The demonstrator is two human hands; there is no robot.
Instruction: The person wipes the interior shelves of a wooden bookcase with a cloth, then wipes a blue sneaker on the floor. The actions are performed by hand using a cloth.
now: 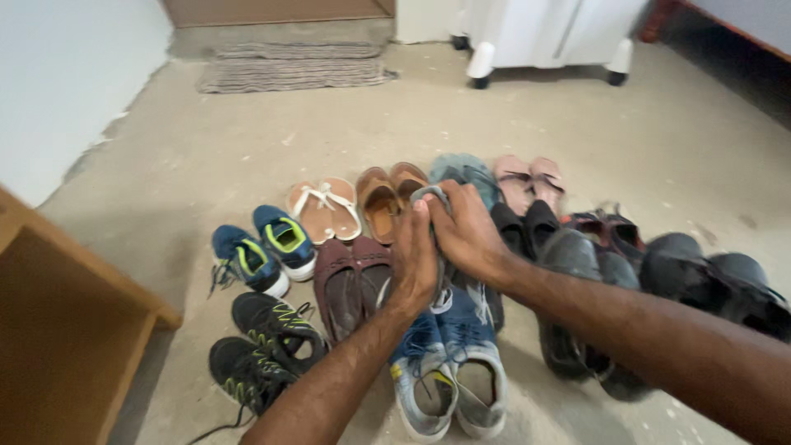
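Both my hands reach forward over a cluster of shoes on the concrete floor. My left hand (414,259) and my right hand (466,231) press together around a grey-blue shoe (464,172), gripping its near end. Just under my wrists lie blue lace-up sneakers (449,363). Maroon slip-ons (350,280) sit left of my left hand. Tan slip-on sandals (387,196) lie just beyond my fingertips.
Blue-and-green sneakers (264,247), black-and-green sneakers (259,346), white-strapped flip-flops (325,208), pink sandals (531,181) and black shoes (709,276) surround them. A wooden shelf (58,330) stands at left, a doormat (288,66) and a white wheeled cabinet (548,37) at the back.
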